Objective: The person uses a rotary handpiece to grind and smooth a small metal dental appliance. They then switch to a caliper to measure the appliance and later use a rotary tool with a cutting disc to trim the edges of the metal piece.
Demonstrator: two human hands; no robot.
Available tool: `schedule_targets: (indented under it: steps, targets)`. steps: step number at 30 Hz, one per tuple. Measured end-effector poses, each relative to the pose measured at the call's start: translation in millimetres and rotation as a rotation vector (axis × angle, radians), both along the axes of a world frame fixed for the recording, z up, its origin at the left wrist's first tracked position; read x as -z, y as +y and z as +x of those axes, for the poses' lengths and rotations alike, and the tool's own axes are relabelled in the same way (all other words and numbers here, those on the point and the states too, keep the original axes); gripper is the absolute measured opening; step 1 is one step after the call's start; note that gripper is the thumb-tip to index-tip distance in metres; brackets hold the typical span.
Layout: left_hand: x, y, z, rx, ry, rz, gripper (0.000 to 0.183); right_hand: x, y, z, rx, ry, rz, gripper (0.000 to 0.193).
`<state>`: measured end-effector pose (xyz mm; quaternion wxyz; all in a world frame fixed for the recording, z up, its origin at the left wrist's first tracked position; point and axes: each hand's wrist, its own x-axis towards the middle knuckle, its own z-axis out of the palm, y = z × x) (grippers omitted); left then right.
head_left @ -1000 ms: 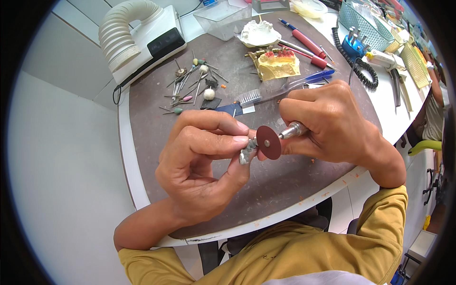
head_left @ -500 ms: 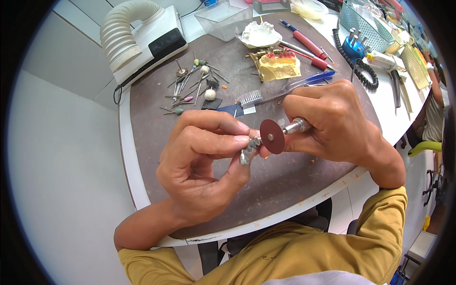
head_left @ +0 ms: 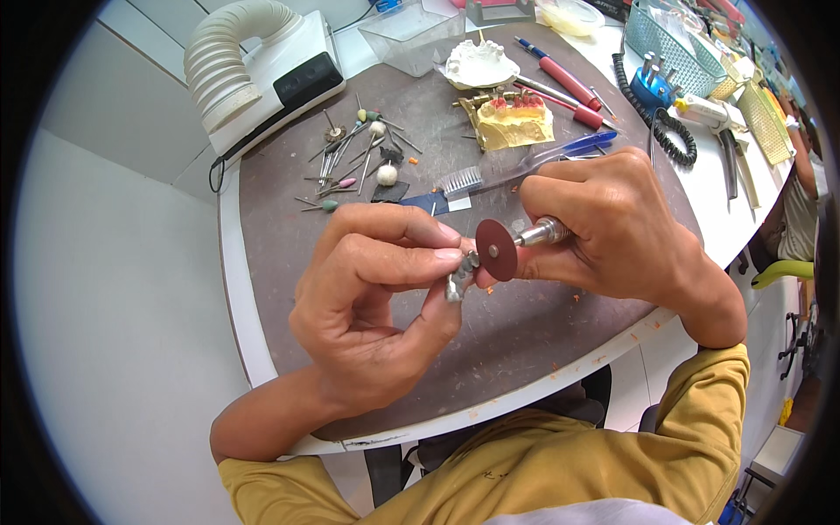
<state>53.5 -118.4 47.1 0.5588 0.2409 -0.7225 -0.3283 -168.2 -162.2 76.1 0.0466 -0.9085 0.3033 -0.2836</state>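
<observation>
Between the thumb and fingertips of my left hand [head_left: 376,302] is a small grey metal dental bridge [head_left: 458,282], its toothlike bumps facing right. My right hand [head_left: 604,232] grips a silver rotary handpiece [head_left: 547,231] fitted with a reddish-brown cutting disc [head_left: 495,250]. The disc stands upright with its edge close against the upper right end of the bridge; whether they touch I cannot tell. Part of the bridge is covered by my left fingers. Beyond the hands lie a clear-handled brush [head_left: 464,181] and a yellow dental model [head_left: 516,121] with red gums.
Several rotary burs and polishing tips [head_left: 350,157] are scattered at the left of the brown mat [head_left: 297,289]. A white plaster model [head_left: 479,64] and red-handled tools [head_left: 569,81] lie at the back. A white suction unit with hose [head_left: 229,79] stands far left; a blue bur holder [head_left: 652,86] sits right.
The disc and handpiece have shifted slightly left and up. The bridge has turned a little in my left fingers.
</observation>
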Motion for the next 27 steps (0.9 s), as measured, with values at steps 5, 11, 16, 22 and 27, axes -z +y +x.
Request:
schedule_targets:
  steps: [5, 11, 16, 22, 27]
  targets:
    - [1.0, -0.5, 1.7, 0.008, 0.014, 0.043, 0.024, -2.4, 0.7, 1.0, 0.043, -0.038, -0.031, 0.049]
    - [-1.8, -2.1, 3.3, 0.096, 0.209, 0.289, 0.020, -2.0, -2.8, -1.8, 0.026, -0.108, -0.040, 0.049]
    - [-3.1, -4.1, 2.4, 0.128, 0.253, 0.437, 0.017, -3.5, -0.5, 1.2, 0.029, -0.083, -0.028, 0.047]
    - [-1.4, -5.4, 0.5, 0.085, 0.212, 0.422, 0.016, -0.9, -0.4, 2.1, 0.031, -0.089, -0.043, 0.046]
    - [-3.4, -2.7, -0.2, 0.085, 0.171, 0.407, 0.017, 1.1, -0.8, 2.4, 0.022, -0.097, -0.031, 0.045]
